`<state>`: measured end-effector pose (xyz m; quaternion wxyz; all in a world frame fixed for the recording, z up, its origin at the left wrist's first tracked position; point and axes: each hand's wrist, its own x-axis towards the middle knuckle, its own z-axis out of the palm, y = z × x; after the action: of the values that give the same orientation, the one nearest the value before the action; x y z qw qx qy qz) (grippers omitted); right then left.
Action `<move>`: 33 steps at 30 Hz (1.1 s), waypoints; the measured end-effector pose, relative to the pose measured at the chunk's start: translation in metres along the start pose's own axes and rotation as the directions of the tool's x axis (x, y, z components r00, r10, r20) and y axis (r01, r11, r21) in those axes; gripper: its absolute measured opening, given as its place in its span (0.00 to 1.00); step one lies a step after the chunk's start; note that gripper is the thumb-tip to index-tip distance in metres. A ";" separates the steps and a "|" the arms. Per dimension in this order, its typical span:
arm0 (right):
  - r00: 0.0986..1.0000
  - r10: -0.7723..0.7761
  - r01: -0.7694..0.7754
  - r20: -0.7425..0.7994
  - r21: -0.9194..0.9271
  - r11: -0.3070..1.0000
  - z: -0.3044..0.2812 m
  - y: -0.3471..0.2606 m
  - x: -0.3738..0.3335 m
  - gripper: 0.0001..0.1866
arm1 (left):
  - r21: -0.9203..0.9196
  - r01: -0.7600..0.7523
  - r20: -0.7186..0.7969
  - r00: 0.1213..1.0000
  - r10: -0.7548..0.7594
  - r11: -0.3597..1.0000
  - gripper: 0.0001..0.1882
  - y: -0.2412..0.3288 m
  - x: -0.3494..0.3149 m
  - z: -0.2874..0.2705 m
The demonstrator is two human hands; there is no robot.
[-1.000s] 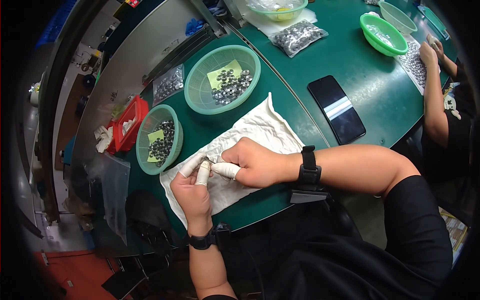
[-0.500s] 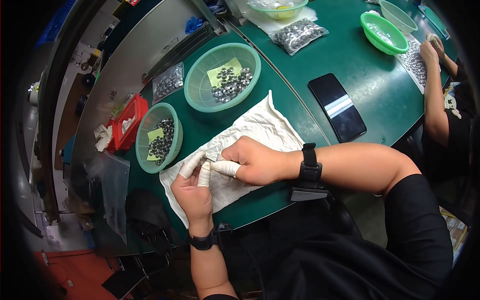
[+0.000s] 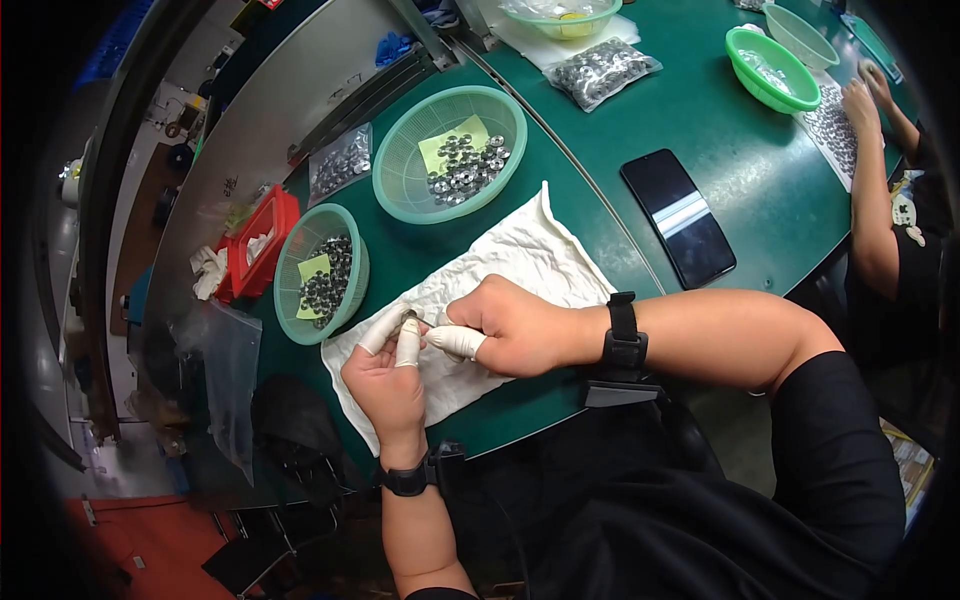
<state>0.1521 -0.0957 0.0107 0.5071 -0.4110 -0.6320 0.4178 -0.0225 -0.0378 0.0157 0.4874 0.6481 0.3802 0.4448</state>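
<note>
My left hand is closed on a small round metal part, pinched between fingers in white finger cots. My right hand, also with white cots, grips a thin dark tool whose tip meets the part; most of the tool is hidden by the fingers. Both hands are over a crumpled white cloth. Beyond it, a large pale green basket holds a yellow slip and several similar metal parts. A smaller basket at the left holds more, with another slip.
A black phone lies to the right. Bags of metal parts rest at the back. At left stands a red box with white scraps. A co-worker's hands are at the far right, beside a bright green basket.
The fingertips have drawn slightly apart, showing more of the metal part and the tool between them. Otherwise the hands stay in place over the cloth.
</note>
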 end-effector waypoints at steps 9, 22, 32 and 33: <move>1.000 0.009 -0.010 -0.028 -0.012 1.000 -0.001 -0.002 0.002 0.15 | -0.050 0.024 0.036 0.999 -0.023 0.998 0.14 -0.001 -0.003 0.000; 1.000 0.023 -0.023 0.005 -0.094 0.995 -0.002 -0.001 0.002 0.14 | 0.128 -0.097 0.033 0.995 0.093 0.987 0.14 0.000 -0.006 0.004; 0.994 -0.106 0.101 -0.019 -0.181 0.978 0.000 0.006 0.002 0.17 | 0.025 -0.012 0.027 1.000 0.011 1.000 0.13 0.001 -0.006 0.004; 0.994 -0.107 0.102 -0.019 -0.182 0.978 0.001 0.007 0.002 0.17 | 0.025 -0.014 0.026 1.000 0.013 1.000 0.13 0.002 -0.007 0.005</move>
<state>0.1519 -0.0921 0.0043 0.4981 -0.4272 -0.6807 0.3256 -0.0200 -0.0459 0.0155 0.4810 0.6625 0.3752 0.4347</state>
